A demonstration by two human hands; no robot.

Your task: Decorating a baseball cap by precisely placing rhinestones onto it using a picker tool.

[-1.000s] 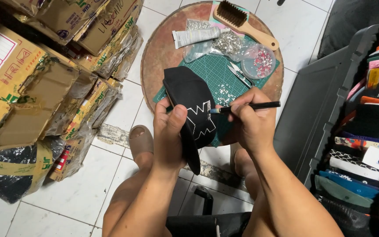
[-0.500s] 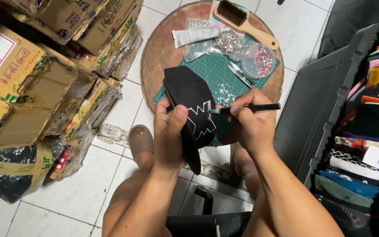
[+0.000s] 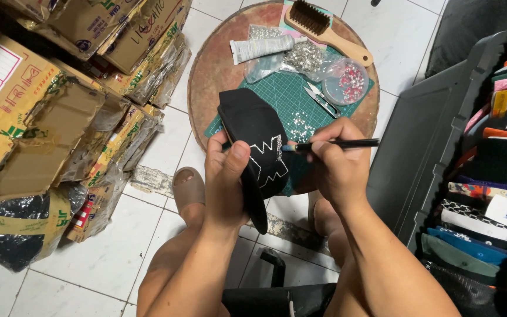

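Two hands: left [image 3: 225,176] grips black cap [image 3: 256,138], right [image 3: 335,164] holds pen [image 3: 338,143] w/ tip at it

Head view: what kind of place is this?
Probably a home craft workspace on a tiled floor: a low round table with a green cutting mat and rhinestones, stacked cardboard boxes, and a bin of caps.
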